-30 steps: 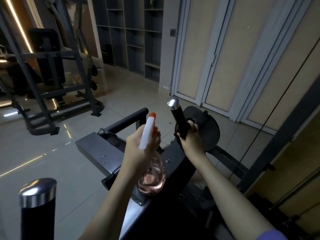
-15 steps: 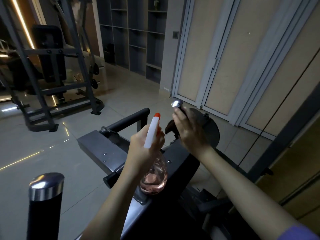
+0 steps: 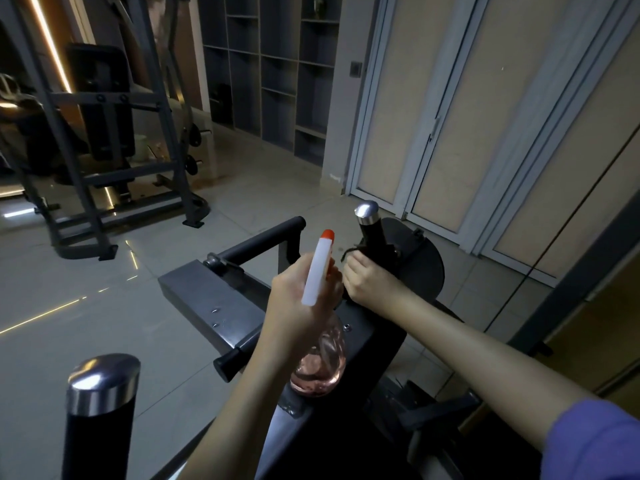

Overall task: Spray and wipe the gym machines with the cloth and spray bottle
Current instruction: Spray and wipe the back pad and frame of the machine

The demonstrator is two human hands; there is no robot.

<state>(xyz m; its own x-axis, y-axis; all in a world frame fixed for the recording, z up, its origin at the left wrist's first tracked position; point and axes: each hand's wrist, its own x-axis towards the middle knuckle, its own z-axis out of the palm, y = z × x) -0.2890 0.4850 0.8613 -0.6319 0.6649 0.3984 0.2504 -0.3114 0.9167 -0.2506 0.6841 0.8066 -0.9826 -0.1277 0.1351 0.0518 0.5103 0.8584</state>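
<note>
My left hand [image 3: 298, 306] grips a spray bottle [image 3: 320, 362] with a white head, an orange nozzle tip and pink liquid in its clear body. My right hand [image 3: 370, 280] holds a dark cloth [image 3: 351, 252] wrapped round the base of the machine's right handle [image 3: 370, 225], a black grip with a chrome cap. The cloth is mostly hidden under my fingers. Both hands are over the dark grey gym machine [image 3: 214, 299].
A second chrome-capped black handle [image 3: 100, 403] stands at the lower left. A black bar [image 3: 259, 242] juts left from the machine. A grey rack machine [image 3: 114, 157] stands at the back left, shelves [image 3: 277, 74] behind, sliding doors [image 3: 450, 116] to the right. Tiled floor lies between.
My right hand slid up the handle toward its chrome cap with the cloth, then back down to the base. The spray bottle in my left hand stayed about where it was.
</note>
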